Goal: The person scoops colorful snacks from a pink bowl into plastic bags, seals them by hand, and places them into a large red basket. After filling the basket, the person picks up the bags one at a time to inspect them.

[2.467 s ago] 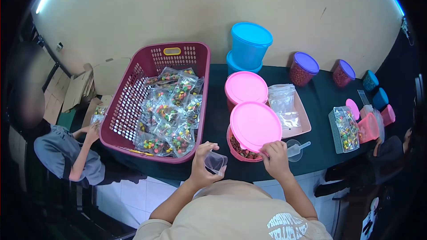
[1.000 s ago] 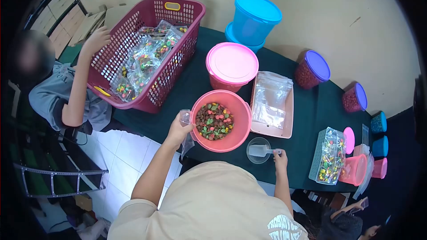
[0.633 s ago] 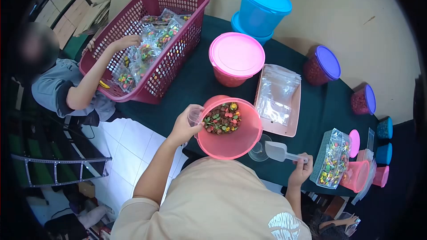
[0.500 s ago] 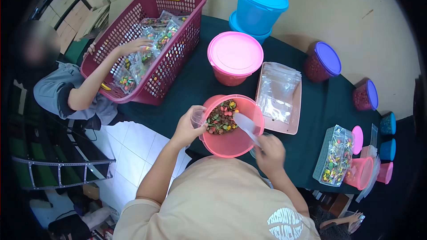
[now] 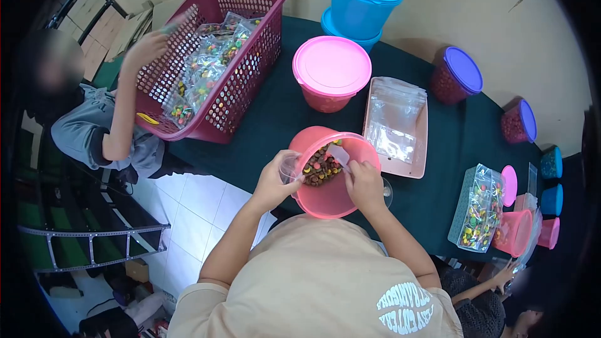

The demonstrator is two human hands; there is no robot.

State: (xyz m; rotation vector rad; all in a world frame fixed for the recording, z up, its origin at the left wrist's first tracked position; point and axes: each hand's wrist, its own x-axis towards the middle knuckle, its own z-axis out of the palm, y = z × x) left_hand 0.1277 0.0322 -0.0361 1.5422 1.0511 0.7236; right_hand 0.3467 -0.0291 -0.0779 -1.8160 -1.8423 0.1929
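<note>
A pink bucket tilts in front of my body, with brown, red, yellow and green candies gathered on one side. My left hand is closed round a small clear plastic cup at the bucket's left rim. Inside the bucket, my right hand grips a whitish plastic scoop whose blade meets the candies. Part of the scoop's handle is hidden by my fingers. A clear round container shows partly beside my right hand.
A maroon basket of candy packets stands left, beside a person with a raised hand. Behind the bucket are a pink lidded tub and a tray of clear bags. Packets fill a green basket at right; another person works below it.
My right hand has moved left and up into the bucket, bringing the scoop deeper into the candies. The bucket tilts more. The person at left has lifted a hand off the packets.
</note>
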